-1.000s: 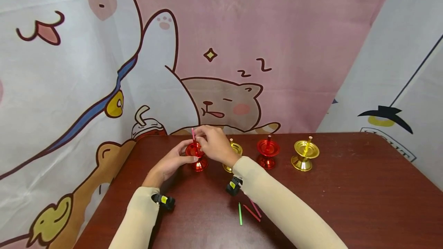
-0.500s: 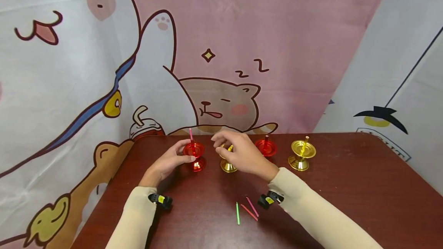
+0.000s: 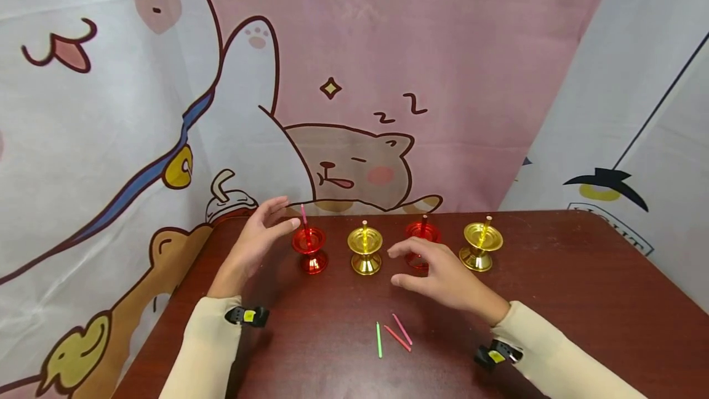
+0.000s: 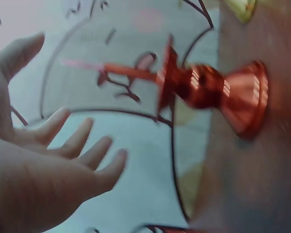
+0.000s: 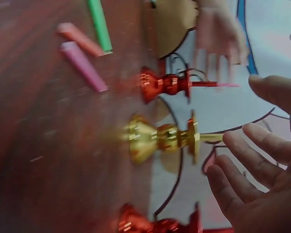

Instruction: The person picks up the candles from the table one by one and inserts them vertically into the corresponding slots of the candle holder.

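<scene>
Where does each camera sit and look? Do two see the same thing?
Head: worn on the head, facing forward and down at the table and printed cloth; the left hand, right hand and both sleeves show.
Left wrist: on that wrist, seeing things sideways, looking past the left fingers at the leftmost red holder.
Right wrist: on that wrist, also sideways, looking past the right fingers at a gold holder; the left hand shows too.
Shared: both wrist views see that red holder; head and right wrist share the green stick.

Candlesticks [image 3: 365,253] block; gaps between
</scene>
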The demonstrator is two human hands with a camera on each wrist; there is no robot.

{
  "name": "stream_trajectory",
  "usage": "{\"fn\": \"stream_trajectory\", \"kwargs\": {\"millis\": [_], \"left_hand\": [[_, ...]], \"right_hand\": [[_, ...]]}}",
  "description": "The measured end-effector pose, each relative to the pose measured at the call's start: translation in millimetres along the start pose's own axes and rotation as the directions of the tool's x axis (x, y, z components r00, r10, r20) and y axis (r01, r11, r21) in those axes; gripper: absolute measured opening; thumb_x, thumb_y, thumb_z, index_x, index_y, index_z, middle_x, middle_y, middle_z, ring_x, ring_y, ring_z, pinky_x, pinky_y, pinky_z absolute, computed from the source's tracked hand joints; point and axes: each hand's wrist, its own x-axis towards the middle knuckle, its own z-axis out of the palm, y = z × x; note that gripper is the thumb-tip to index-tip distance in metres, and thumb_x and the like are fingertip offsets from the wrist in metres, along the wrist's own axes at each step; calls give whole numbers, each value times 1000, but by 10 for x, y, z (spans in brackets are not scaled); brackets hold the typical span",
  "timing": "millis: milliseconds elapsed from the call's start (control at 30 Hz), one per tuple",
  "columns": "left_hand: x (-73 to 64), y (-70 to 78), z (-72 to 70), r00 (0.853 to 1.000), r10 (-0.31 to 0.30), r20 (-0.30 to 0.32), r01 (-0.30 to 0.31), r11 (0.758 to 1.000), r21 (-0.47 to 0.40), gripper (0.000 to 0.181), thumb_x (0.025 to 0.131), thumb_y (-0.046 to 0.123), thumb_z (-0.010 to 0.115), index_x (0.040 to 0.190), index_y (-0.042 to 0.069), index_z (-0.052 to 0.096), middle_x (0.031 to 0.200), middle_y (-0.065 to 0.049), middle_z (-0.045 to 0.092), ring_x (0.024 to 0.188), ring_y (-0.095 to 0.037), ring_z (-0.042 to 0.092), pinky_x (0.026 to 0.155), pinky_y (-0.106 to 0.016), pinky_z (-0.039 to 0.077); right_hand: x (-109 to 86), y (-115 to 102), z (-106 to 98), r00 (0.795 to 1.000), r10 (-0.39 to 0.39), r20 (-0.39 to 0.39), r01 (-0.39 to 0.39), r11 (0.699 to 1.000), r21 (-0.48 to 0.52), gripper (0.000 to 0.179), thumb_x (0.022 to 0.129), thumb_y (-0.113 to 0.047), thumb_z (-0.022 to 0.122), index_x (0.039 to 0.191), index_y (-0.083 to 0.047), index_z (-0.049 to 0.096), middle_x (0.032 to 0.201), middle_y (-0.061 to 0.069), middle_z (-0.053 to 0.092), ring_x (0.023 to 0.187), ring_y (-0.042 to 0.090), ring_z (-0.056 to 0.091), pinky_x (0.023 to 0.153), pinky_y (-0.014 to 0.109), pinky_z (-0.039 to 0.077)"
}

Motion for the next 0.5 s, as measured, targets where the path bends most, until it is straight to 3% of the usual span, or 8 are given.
{"fn": "stream_trajectory", "kwargs": {"millis": [100,233,400,500], "left_hand": [[-54,163,94,995,88,-53,-87,996,17,68,104,17,76,163,5,45,169,-13,46,153,-34,44,124,-54,38],[-133,328,275,983,178,-41,-177,984,22,64,103,13,77,160,7,49,166,-10,50,148,-34,49,122,-53,40],[-188,359,557,972,223,73,-224,975,5,63,103,14,76,160,6,49,165,-11,52,158,-32,40,131,-50,27],[-191,289,711,967,198,158,-196,980,-34,66,104,15,74,163,6,45,168,-13,47,161,-32,36,131,-51,26]], "right_hand": [[-135,54,-16,999,42,34,-42,999,2,49,95,-32,90,137,-16,72,131,-6,75,123,24,70,104,56,56],[-270,96,-17,990,92,106,-93,996,6,68,94,-40,90,151,-14,64,145,3,70,131,34,67,108,60,53],[-404,132,37,976,103,194,-110,994,27,86,89,-39,94,161,-13,53,149,9,67,133,36,65,109,58,54],[-470,156,88,973,73,220,-86,995,49,95,87,-38,96,164,-10,48,147,12,68,130,36,67,106,55,56]]}}
